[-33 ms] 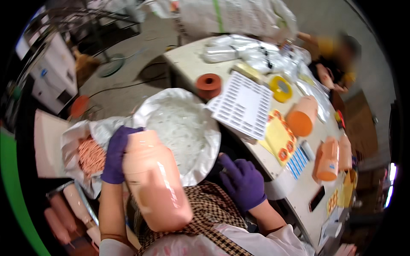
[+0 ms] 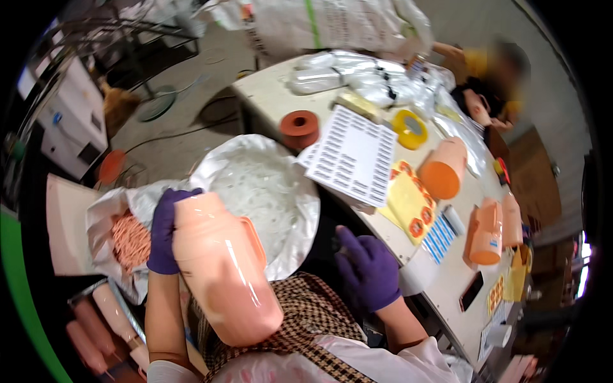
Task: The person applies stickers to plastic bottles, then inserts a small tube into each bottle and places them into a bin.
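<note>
A glossy pink thermos jug (image 2: pixel 223 268) with a side handle leans across my lap, its neck up and to the left. My left hand (image 2: pixel 167 233), in a purple glove, grips it near the neck; the fingertips behind it are hidden. Off to the right, my gloved right hand (image 2: pixel 370 271) hangs beside the table edge, clear of the jug. Its fingers are bent, and a small dark thing shows at them that I cannot make out. Beyond the jug stands a white-lined container (image 2: pixel 303 210) of clear plastic pieces. By my left hand is a bag of thin pink pieces (image 2: pixel 131 240).
The table (image 2: pixel 265 89) at right bears a label sheet (image 2: pixel 351 156), yellow tape (image 2: pixel 408 129), a brown-red roll (image 2: pixel 299 129), a phone (image 2: pixel 472 290) and several pink jugs (image 2: pixel 444 167). More pink parts (image 2: pixel 89 329) lie low at left. Another person (image 2: pixel 479 83) sits across the table.
The jug has turned slightly, so its handle now shows more on the right side. The surroundings have shifted a little to the left in the view.
</note>
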Action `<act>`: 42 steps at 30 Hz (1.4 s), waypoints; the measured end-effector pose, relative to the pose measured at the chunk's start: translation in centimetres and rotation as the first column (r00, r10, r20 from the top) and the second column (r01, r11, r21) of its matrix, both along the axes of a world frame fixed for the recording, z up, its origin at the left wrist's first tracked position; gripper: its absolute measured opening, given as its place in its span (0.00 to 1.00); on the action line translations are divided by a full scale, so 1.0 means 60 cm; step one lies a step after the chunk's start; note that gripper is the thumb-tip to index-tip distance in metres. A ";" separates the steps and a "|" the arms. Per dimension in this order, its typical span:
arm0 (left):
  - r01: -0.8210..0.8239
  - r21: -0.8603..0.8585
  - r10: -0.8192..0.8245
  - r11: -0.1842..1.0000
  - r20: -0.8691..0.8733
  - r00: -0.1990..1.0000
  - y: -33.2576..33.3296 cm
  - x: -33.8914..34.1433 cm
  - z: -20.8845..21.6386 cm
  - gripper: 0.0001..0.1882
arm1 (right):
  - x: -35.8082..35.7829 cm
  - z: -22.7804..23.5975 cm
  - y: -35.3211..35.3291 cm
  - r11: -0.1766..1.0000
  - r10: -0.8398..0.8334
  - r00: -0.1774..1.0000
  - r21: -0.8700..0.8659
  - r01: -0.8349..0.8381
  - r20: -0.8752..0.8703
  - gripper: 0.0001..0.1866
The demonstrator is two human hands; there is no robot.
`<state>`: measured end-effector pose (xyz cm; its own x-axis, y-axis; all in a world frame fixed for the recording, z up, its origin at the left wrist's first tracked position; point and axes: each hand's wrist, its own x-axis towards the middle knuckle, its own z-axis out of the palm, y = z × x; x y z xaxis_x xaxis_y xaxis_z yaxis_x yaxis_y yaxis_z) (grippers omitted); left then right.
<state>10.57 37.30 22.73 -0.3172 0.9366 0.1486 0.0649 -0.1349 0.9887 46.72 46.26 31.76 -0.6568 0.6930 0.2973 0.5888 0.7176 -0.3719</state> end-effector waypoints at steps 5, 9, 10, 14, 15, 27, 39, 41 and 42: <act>-0.068 0.158 0.010 0.985 0.342 0.940 0.112 -0.036 -0.179 0.13 | 0.168 -0.043 0.057 0.854 -0.444 0.896 0.289 0.433 -0.029 0.18; -0.055 -0.097 0.065 0.994 0.102 0.993 0.114 -0.006 -0.217 0.17 | 0.291 -0.105 0.098 0.743 -0.634 0.772 0.319 0.589 0.050 0.14; -0.143 -0.048 0.139 0.989 -0.086 0.987 0.116 0.005 -0.192 0.18 | 0.316 -0.117 0.103 0.726 -0.660 0.751 0.281 0.628 0.028 0.13; -0.030 0.291 0.189 0.956 -0.536 0.823 0.151 0.084 -0.039 0.19 | 0.369 -0.170 0.128 0.735 -0.672 0.739 0.170 0.656 0.050 0.12; 0.160 0.327 0.108 0.931 -0.669 0.735 0.175 0.139 0.018 0.19 | 0.369 -0.171 0.131 0.734 -0.674 0.737 0.167 0.658 0.058 0.12; 0.575 0.077 -0.099 0.815 -0.958 0.269 0.407 0.612 -0.078 0.31 | 0.366 -0.172 0.159 0.735 -0.643 0.763 0.228 0.638 -0.064 0.13; 0.554 0.108 -0.088 0.826 -0.945 0.315 0.403 0.623 -0.101 0.28 | 0.354 -0.198 0.225 0.754 -0.646 0.763 0.139 0.642 -0.025 0.12; 0.555 0.110 -0.086 0.824 -0.945 0.315 0.402 0.623 -0.101 0.28 | 0.357 -0.190 0.230 0.777 -0.626 0.780 0.093 0.623 -0.002 0.13; 0.556 0.104 -0.087 0.825 -0.948 0.306 0.403 0.623 -0.101 0.28 | 0.362 -0.187 0.227 0.776 -0.630 0.777 0.026 0.630 -0.013 0.13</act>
